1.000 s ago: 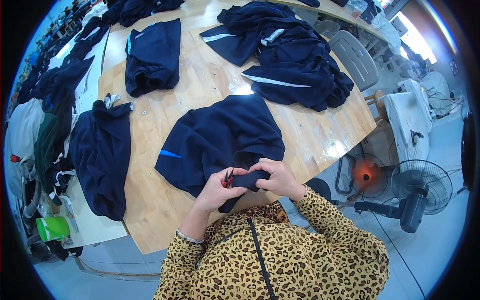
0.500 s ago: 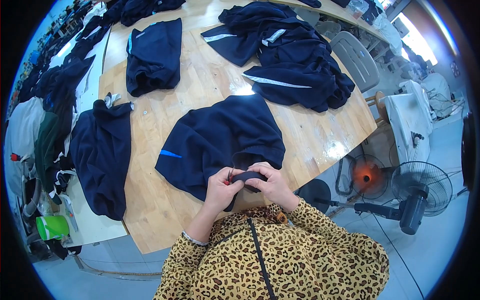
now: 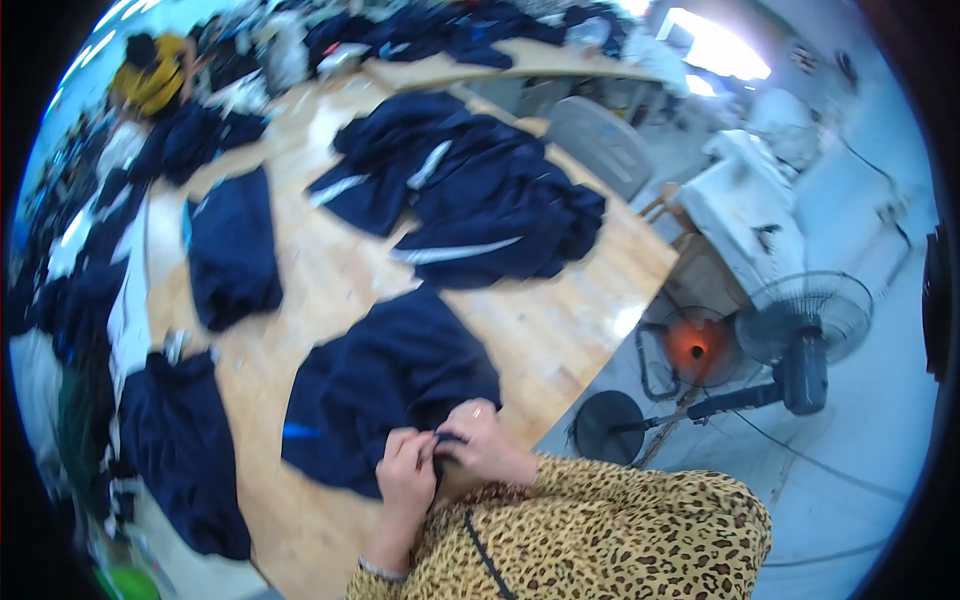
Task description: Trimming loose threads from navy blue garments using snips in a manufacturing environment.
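From where I stood, bare wood ran in a broad strip along the right edge of the table [image 3: 590,320] up to its right corner, and a narrower strip parted the two garments nearest the person; a standing fan [image 3: 805,370] stood off that right edge, well apart from the hands. The navy garment [image 3: 385,370] being handled lay by the near edge, its cloth soft, matte and rumpled into a rounded spread, with a bright blue wedge at its left side. Toward the far edge sat a heaped pile of navy clothes [image 3: 490,200] with pale stripes, a roughly rectangular garment [image 3: 235,250] to its left, and a creased, longer garment [image 3: 185,450] lay along the left edge. The left hand [image 3: 405,475] had its fingers curled toward the thumb, pinching dark cloth; the right hand [image 3: 485,445], bent close beside it, pinched the same cloth. Blur hid whether the left held anything more.
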`<control>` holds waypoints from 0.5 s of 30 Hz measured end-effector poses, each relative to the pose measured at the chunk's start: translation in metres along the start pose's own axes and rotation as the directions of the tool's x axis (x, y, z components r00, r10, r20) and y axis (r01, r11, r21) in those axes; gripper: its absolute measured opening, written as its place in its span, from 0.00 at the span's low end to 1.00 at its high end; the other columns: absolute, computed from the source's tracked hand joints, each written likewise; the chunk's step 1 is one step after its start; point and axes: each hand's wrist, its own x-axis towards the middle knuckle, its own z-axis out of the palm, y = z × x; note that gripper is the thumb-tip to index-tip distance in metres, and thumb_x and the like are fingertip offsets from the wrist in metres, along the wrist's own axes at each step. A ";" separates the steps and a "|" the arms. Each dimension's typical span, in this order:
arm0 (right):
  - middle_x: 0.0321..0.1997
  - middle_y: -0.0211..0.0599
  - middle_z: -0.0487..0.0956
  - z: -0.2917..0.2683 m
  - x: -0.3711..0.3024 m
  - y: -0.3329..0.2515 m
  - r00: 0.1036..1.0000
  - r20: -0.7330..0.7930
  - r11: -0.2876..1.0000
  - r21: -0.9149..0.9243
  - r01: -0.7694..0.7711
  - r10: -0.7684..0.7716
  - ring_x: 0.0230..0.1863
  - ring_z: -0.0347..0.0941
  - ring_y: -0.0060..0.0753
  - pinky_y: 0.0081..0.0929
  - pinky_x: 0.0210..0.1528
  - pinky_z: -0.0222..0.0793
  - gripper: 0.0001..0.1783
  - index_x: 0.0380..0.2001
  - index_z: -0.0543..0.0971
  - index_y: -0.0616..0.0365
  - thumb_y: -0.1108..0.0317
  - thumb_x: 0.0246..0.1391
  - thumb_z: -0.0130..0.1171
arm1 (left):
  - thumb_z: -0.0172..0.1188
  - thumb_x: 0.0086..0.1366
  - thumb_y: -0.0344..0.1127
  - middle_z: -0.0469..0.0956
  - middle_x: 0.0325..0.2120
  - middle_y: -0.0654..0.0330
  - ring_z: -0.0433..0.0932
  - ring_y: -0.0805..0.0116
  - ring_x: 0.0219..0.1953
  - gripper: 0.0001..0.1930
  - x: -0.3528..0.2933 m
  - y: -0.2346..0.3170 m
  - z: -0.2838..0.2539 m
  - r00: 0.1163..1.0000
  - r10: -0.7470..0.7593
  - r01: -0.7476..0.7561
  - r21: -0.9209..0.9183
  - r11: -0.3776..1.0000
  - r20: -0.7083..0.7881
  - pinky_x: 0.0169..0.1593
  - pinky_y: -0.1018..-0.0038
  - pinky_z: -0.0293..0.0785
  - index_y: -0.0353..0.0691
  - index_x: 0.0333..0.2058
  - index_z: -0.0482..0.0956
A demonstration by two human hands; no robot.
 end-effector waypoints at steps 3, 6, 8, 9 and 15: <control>0.28 0.35 0.73 0.007 -0.009 0.001 0.994 0.020 0.994 0.006 -0.105 0.105 0.38 0.70 0.38 0.35 0.50 0.57 0.11 0.28 0.78 0.55 0.62 0.41 0.65 | 0.57 0.53 0.21 0.72 0.27 0.53 0.74 0.53 0.28 0.05 -0.007 -0.013 0.005 0.998 0.060 -0.061 0.090 0.994 0.021 0.26 0.66 0.72 0.37 0.28 0.73; 0.29 0.36 0.74 0.005 -0.013 0.001 0.982 0.038 0.983 -0.010 -0.182 0.182 0.40 0.70 0.38 0.35 0.51 0.57 0.11 0.29 0.78 0.56 0.62 0.43 0.64 | 0.54 0.54 0.20 0.69 0.27 0.52 0.72 0.53 0.27 0.04 -0.007 -0.013 0.010 0.993 0.089 -0.099 0.143 0.985 0.078 0.28 0.66 0.70 0.35 0.28 0.69; 0.31 0.36 0.75 0.005 -0.009 0.005 0.982 0.037 0.981 0.055 -0.187 0.186 0.42 0.68 0.39 0.36 0.49 0.57 0.13 0.31 0.77 0.56 0.60 0.46 0.62 | 0.53 0.56 0.21 0.69 0.27 0.52 0.71 0.55 0.27 0.04 -0.002 -0.013 0.011 0.997 0.053 -0.055 0.058 0.997 0.048 0.29 0.67 0.68 0.35 0.27 0.68; 0.31 0.36 0.75 0.003 -0.005 0.006 0.983 0.025 0.982 0.050 -0.184 0.183 0.42 0.68 0.39 0.36 0.49 0.57 0.13 0.31 0.77 0.56 0.60 0.46 0.62 | 0.53 0.57 0.21 0.68 0.27 0.53 0.70 0.57 0.27 0.03 -0.001 -0.013 0.011 1.000 -0.012 0.013 -0.019 1.000 0.017 0.29 0.69 0.67 0.34 0.27 0.68; 0.43 0.41 0.72 -0.003 0.008 -0.008 0.999 0.019 0.977 0.209 -0.050 0.047 0.50 0.68 0.40 0.33 0.53 0.63 0.12 0.38 0.76 0.60 0.67 0.50 0.59 | 0.51 0.61 0.23 0.65 0.26 0.55 0.64 0.64 0.26 0.05 0.001 -0.017 0.010 0.999 -0.038 0.040 -0.069 0.997 0.031 0.29 0.73 0.61 0.33 0.26 0.66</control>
